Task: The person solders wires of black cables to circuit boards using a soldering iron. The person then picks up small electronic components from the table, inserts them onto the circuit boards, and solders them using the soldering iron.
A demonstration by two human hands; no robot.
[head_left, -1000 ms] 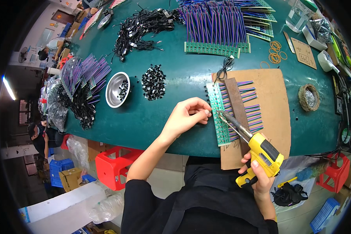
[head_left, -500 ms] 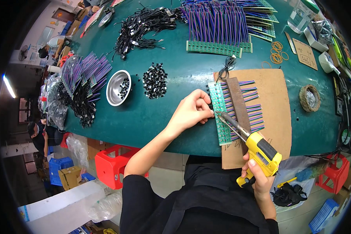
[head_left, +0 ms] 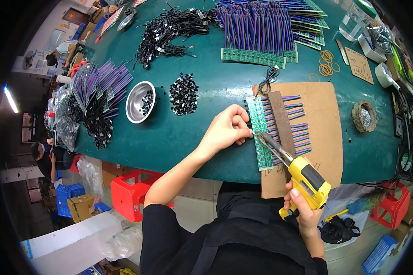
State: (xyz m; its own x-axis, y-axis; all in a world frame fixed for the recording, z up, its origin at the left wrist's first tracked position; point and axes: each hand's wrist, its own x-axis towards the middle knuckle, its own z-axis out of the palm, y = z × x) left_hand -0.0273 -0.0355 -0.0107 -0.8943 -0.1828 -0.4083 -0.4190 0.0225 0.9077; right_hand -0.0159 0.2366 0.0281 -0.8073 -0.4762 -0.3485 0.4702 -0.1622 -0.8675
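My right hand [head_left: 303, 206] grips a yellow and black soldering gun [head_left: 309, 178], its tip resting at the green circuit board panel [head_left: 260, 146]. At the panel's left edge, my left hand [head_left: 229, 127] has thumb and forefinger pinched together; whatever small part sits between them is hidden. Several small black parts line that edge above my fingers. Purple, green and black wires [head_left: 300, 133] run rightward from the panel. A rusty metal bar [head_left: 280, 121] lies across them. Underneath is a sheet of brown cardboard [head_left: 323, 137].
A steel bowl [head_left: 132, 107] and a pile of small black parts [head_left: 184, 94] lie to the left. Black cables [head_left: 165, 39] and wired boards [head_left: 257, 32] are stacked behind. Rubber bands [head_left: 326, 64] and a round tin [head_left: 364, 116] sit right. A red stool [head_left: 126, 195] stands below.
Both hands, the soldering gun and the panel keep nearly the same places. The whole view has shifted very slightly.
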